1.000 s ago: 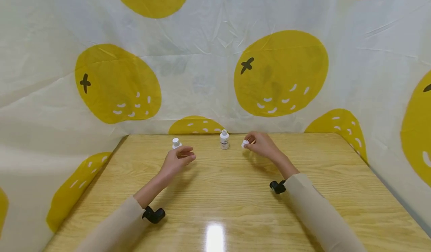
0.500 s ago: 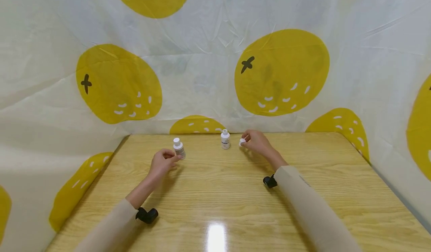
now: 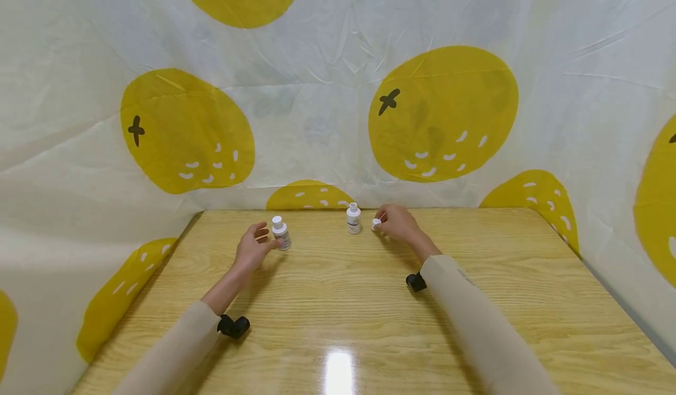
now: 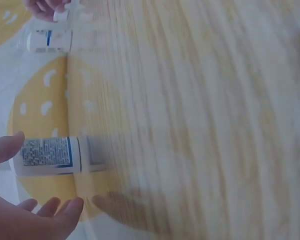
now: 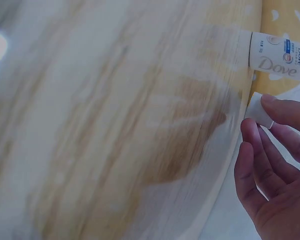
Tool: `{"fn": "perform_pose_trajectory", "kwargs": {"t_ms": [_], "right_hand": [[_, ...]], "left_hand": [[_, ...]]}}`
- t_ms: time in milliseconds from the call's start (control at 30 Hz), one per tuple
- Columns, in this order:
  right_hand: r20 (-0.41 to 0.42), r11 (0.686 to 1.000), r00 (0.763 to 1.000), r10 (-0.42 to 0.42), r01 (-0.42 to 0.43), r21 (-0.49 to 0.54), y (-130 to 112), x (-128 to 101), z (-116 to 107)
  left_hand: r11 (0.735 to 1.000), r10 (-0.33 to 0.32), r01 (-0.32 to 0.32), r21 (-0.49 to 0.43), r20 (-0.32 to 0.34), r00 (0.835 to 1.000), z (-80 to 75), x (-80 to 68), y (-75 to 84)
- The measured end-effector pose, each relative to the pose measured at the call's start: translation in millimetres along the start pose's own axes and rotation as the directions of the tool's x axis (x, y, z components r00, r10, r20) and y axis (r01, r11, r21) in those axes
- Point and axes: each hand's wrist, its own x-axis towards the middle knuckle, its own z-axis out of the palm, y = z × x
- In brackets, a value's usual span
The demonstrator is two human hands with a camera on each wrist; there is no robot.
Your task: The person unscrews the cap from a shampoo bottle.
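Observation:
At the left of the tabletop stands a small white bottle [image 3: 280,230] with its white cap on. My left hand [image 3: 250,249] is spread around it; in the left wrist view the thumb [image 4: 5,149] lies on one side of this bottle and the other fingers on the opposite side, with a gap below. A second white bottle [image 3: 353,222], upright and without a cap, stands near the back edge; "Dove" reads on its label in the right wrist view. Just right of it, my right hand [image 3: 398,222] pinches a white cap [image 5: 259,111] between thumb and fingers, low near the tabletop.
The wooden table [image 3: 338,301] ends at a back edge close behind both bottles. A white cloth [image 3: 311,119] with large yellow fruit prints hangs behind it and along the sides. Each wrist wears a black camera [image 3: 233,326].
My left hand has drawn back leftward from in front of the capped bottle, and its fingers have spread around it. My right hand has moved slightly left with the cap, toward the uncapped bottle.

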Motion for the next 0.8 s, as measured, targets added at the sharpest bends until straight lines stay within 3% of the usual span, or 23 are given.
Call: {"fn": "perform_pose_trajectory", "kwargs": {"t_ms": [367, 800], "right_hand": [[0.05, 0.999, 0.999, 0.013, -0.011, -0.043, -0.6, 5.5, 4.1], [0.063, 0.997, 0.997, 0.039, -0.035, -0.065, -3.9, 7.2, 7.4]], "left_hand": [[0.999, 0.038, -0.037, -0.035, 0.01, 0.999, -2.4, 2.4, -0.8], [0.999, 0.039, -0.038, -0.031, 0.026, 0.999, 0.8, 5.2, -3.8]]}}
